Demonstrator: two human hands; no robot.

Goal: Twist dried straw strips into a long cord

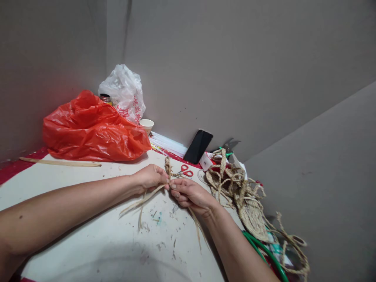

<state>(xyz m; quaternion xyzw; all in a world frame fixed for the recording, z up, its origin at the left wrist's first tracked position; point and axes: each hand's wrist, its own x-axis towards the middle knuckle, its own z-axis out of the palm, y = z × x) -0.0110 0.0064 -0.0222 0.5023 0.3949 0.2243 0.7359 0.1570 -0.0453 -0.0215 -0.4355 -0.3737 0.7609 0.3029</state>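
Over the middle of the white board, my left hand (pixel 154 176) and my right hand (pixel 189 192) meet fingertip to fingertip. Both pinch a short braid (pixel 168 166) of dry straw-like fibre, whose finished part points away from me. Loose pale strands (pixel 143 200) trail from under my left hand toward me. More strands (pixel 196 225) hang below my right hand. Just beyond my fingers lie scissors with red handles (pixel 187 170), their blades partly covered. The exact spot where my fingertips press the strands is too small to make out.
A red plastic bag (pixel 94 131) fills the back left, with a white bag (pixel 126 92) and a paper cup (pixel 146 125) behind. A black phone (pixel 199 145) leans on the wall. Coiled braided rope (pixel 252 213) heaps along the right edge. One flat strip (pixel 60 162) lies left.
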